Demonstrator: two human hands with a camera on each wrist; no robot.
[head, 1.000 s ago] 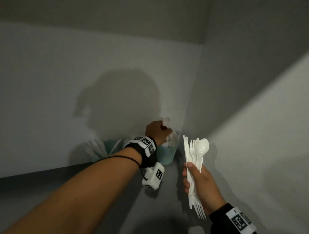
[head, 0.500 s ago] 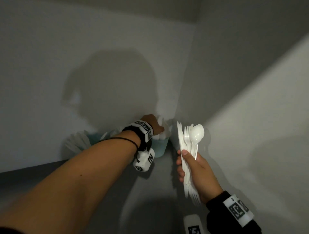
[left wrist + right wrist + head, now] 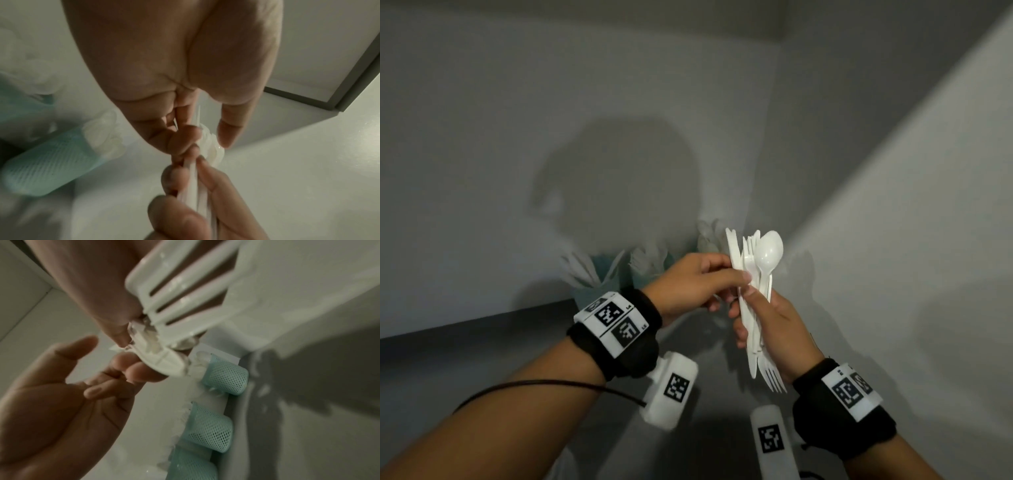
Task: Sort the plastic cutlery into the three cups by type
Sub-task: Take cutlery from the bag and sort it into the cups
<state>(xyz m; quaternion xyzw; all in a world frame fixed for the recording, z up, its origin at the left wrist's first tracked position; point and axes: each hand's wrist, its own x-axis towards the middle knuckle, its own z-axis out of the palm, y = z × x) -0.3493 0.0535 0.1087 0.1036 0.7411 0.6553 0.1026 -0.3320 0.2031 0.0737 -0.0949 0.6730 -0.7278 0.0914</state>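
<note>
Right hand (image 3: 774, 329) sits lower centre-right of the head view, fingers and thumb wrapped round the middle of a bundle of cutlery (image 3: 755, 284), all white plastic. Bundle stands roughly upright: spoon (image 3: 768, 253) bowl and knife tips at the top, fork (image 3: 774, 377) tines poking out below the palm (some pieces are flipped end for end). Left hand (image 3: 698, 284) comes in from centre-left, thumb and fingertips closed on the upper part of the bundle, pinching at one piece just above the right thumb; which piece it has, cannot tell.

Handling, as a guess: very light, thin, stiff but snappy, smooth and slippery against each other. Pieces nest flat, so pulling one could drag its neighbours out. Best hold looks like the handle or neck of a single piece, slid out lengthwise while the right hand keeps the rest clamped. Tines could snag on other pieces.

Around: three teal mesh cups (image 3: 225, 379) in a row against the wall, seen at lower right in the right wrist view, each already with white cutlery sticking out. In the head view they sit centre frame behind the left hand, partly hidden by it. White counter (image 3: 287, 178) under everything, grey walls meeting in a corner at upper right. Wrist cameras and tag bands ride on both arms, a black cable along the left forearm. Cutlery already standing in the cups could block a new piece going in; the corner wall is close on the right.
</note>
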